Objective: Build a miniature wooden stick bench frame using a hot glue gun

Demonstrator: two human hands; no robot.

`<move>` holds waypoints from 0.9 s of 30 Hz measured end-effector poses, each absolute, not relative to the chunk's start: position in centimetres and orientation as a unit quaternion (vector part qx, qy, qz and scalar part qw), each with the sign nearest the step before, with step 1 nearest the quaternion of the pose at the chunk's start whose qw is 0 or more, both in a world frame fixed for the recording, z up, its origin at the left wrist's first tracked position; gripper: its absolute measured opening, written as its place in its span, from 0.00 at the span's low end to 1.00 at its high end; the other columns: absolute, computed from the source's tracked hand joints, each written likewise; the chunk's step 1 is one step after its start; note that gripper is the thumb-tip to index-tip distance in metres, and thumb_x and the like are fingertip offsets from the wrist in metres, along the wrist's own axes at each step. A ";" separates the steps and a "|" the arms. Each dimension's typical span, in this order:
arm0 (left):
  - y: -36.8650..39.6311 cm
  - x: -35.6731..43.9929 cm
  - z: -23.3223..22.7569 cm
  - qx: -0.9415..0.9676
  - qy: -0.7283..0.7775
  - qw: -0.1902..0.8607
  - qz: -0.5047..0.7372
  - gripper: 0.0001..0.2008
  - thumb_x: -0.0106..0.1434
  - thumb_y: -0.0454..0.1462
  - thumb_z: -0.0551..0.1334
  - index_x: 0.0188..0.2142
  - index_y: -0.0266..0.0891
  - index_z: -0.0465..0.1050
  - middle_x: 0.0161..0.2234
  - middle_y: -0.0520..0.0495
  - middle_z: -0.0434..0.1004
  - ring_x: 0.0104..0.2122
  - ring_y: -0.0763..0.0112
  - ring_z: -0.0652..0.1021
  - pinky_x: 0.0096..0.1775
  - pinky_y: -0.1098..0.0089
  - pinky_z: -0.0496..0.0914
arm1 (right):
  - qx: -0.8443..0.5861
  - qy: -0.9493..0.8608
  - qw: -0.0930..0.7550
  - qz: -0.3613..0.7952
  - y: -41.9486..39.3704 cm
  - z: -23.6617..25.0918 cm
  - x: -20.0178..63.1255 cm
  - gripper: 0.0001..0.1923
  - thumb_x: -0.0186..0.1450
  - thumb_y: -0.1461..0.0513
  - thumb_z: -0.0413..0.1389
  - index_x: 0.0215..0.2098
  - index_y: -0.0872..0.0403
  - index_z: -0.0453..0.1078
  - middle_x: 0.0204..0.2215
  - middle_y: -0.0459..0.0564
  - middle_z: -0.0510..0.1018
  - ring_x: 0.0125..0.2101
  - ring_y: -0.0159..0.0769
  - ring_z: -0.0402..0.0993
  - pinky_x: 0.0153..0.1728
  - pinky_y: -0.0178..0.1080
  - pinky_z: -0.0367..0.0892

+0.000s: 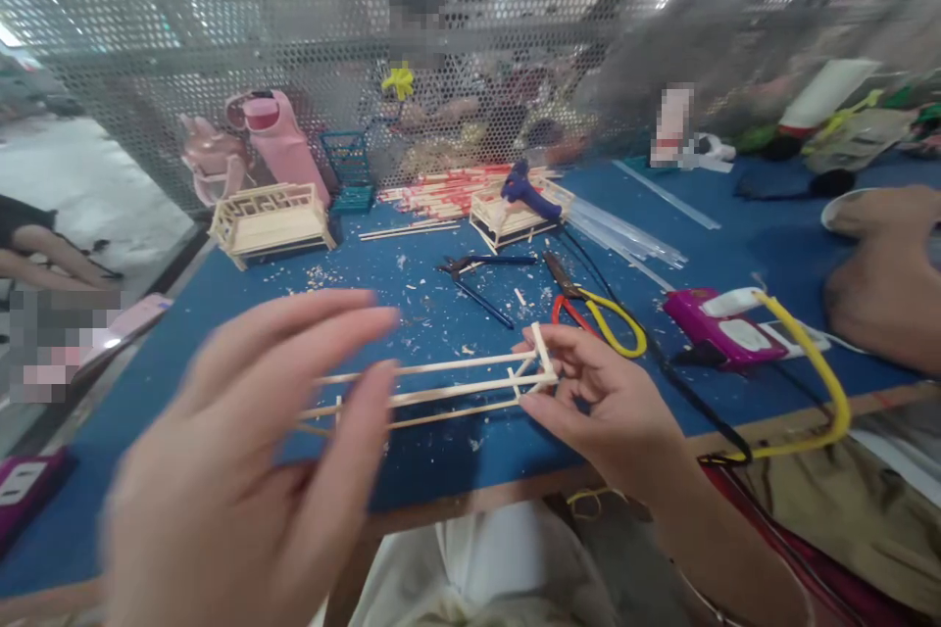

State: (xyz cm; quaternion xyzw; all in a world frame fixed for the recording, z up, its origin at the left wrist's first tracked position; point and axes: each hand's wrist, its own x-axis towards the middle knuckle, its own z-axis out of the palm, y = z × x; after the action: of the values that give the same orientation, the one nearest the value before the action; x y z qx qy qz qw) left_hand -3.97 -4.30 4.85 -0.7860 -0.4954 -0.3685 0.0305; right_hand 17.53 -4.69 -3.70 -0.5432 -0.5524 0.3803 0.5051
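A small frame of thin wooden sticks (460, 363) is held above the blue tabletop. My right hand (595, 402) pinches its right end between thumb and fingers. Close to the camera, my left hand (242, 460) is raised with fingers and thumb apart, slightly blurred, covering part of the frame's left end. It does not visibly grip the frame. Beyond the frame lie blue-handled nippers (485, 279), spread open, and scissors (599, 312) with red and yellow handles. A blue glue gun (527, 194) rests on a small stick-built model (507, 233).
A finished-looking miniature wooden bench (272, 223) stands at the back left, near red-tipped sticks (441, 199). Clear glue sticks (632, 233) lie right of centre. A purple power strip (724, 328) with a yellow cable (834, 382) sits by another person's arm (882, 284). Perforated metal (323, 10) borders the back.
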 end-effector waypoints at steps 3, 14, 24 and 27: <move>-1.6 0.0 6.6 -0.894 -0.400 -0.030 -0.200 0.12 0.63 0.37 0.53 0.37 0.44 0.76 0.39 0.49 0.79 0.39 0.65 0.77 0.44 0.64 0.70 | -0.539 -0.556 0.535 0.338 -4.8 -3.8 17.3 0.24 0.52 0.61 0.60 0.48 0.51 0.66 0.38 0.50 0.75 0.24 0.27 0.67 0.16 0.29 0.60; 2.7 2.0 5.4 -0.882 -0.387 -0.268 -0.031 0.13 0.60 0.42 0.56 0.30 0.42 0.79 0.22 0.53 0.77 0.22 0.74 0.71 0.25 0.72 0.59 | -0.487 -0.695 0.516 0.119 -4.8 -4.0 18.2 0.20 0.60 0.66 0.56 0.51 0.50 0.65 0.41 0.50 0.73 0.28 0.29 0.69 0.21 0.31 0.66; 2.2 1.8 5.3 -0.856 -0.386 -0.331 -0.096 0.12 0.59 0.38 0.56 0.33 0.43 0.80 0.28 0.55 0.80 0.28 0.74 0.75 0.31 0.74 0.64 | -0.499 -0.702 0.496 0.111 -4.9 -3.8 18.4 0.19 0.61 0.65 0.55 0.51 0.50 0.64 0.31 0.45 0.74 0.21 0.26 0.64 0.23 0.31 0.66; 2.0 1.7 5.3 -0.857 -0.384 -0.329 -0.103 0.11 0.59 0.38 0.57 0.34 0.43 0.80 0.29 0.55 0.81 0.28 0.74 0.75 0.32 0.74 0.64 | -0.499 -0.704 0.492 0.112 -4.9 -3.8 18.5 0.19 0.61 0.65 0.55 0.51 0.50 0.64 0.31 0.44 0.74 0.21 0.25 0.63 0.23 0.31 0.66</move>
State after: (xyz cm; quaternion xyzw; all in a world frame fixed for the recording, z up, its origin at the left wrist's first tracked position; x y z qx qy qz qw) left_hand 1.66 2.00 5.30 -0.8568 -0.3837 -0.1030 -0.3288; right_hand 18.46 -4.88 -3.81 -0.4995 -0.7044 0.1122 0.4916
